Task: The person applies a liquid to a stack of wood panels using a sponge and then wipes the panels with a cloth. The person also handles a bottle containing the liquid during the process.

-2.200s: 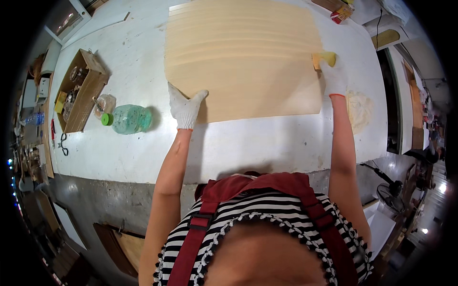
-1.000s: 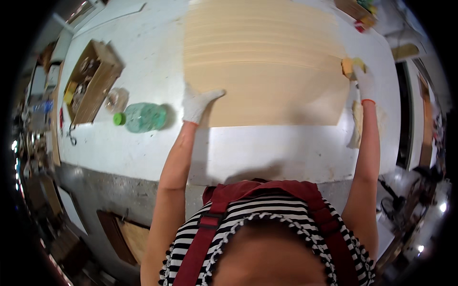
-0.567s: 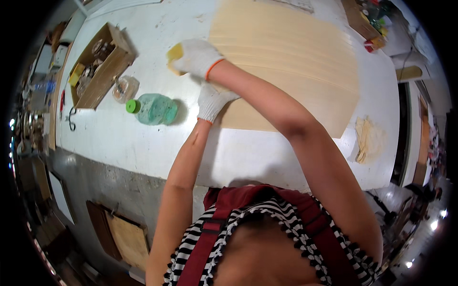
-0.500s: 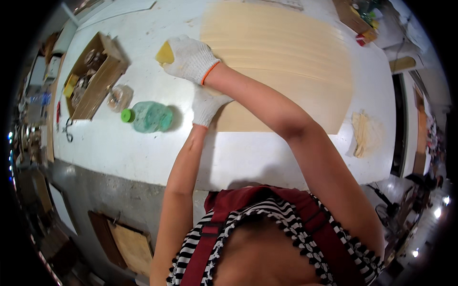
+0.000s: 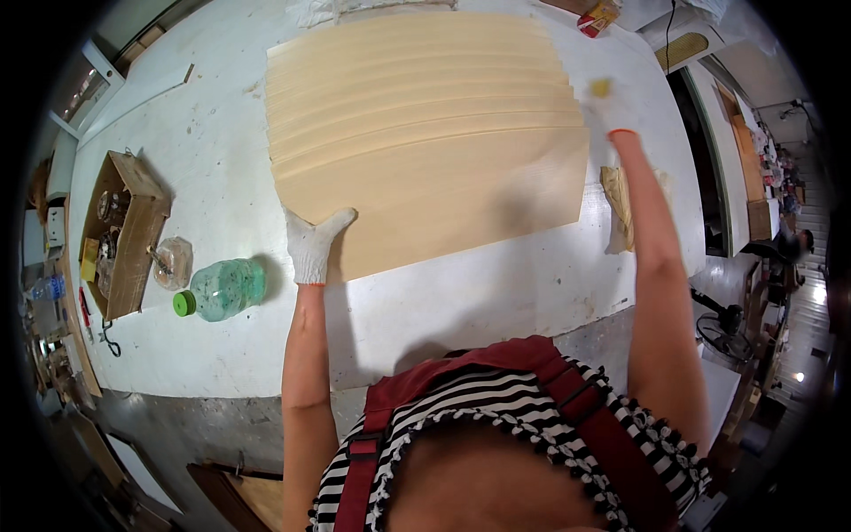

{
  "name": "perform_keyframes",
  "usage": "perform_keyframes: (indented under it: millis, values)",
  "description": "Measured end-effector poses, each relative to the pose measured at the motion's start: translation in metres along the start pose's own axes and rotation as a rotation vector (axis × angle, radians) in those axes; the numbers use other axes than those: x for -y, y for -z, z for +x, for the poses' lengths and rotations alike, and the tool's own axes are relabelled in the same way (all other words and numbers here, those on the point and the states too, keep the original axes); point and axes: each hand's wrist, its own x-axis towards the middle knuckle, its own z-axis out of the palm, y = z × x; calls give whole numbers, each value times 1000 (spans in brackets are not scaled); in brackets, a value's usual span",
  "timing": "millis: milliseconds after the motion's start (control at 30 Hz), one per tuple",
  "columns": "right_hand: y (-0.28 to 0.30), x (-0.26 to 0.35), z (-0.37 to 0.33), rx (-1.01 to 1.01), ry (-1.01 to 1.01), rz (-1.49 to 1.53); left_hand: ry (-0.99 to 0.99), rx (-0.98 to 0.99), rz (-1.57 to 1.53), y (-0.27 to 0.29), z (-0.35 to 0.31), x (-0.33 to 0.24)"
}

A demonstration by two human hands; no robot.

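Thin, pale wood sheets (image 5: 434,186) lie on the white table, overlapped in a fan of stepped edges. My left hand (image 5: 308,248), in a white knit glove, grips their near left edge, thumb stretched over the top sheet and the other fingers mostly hidden at the edge. Past the right side of the sheets, my gloved right hand (image 5: 610,113) is smeared by motion. It holds a small yellow sponge-like block (image 5: 601,87). Close to the right forearm lies a crumpled yellowish cloth (image 5: 617,202).
Left of the sheets are a green-capped bottle (image 5: 229,288), a clear jar (image 5: 173,263) with a stick in it, and a cardboard box (image 5: 137,239) of odds and ends. Scissors (image 5: 110,340) lie near the left edge. A red-and-yellow container (image 5: 598,18) stands far right.
My right hand has swept from the left of the sheets across to their right, carrying the yellow block. My left hand stays at the sheets' left edge. The view has shifted.
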Motion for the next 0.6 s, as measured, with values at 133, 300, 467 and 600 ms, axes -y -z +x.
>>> perform_keyframes:
  millis: [133, 300, 467, 600]
  values:
    - [23, -5, 18, 115, -167, 211, -9, -55, 109, 9, -10, 2]
    - [22, 107, -23, 103, -43, 410, 40, -1, -93, 8, -8, 1]
    - [27, 296, -81, 201, 349, 507, -17, -21, -70, 12, -5, 6]
    - [15, 473, -131, 406, 644, 720, 50, 25, -67, 7, -6, -5]
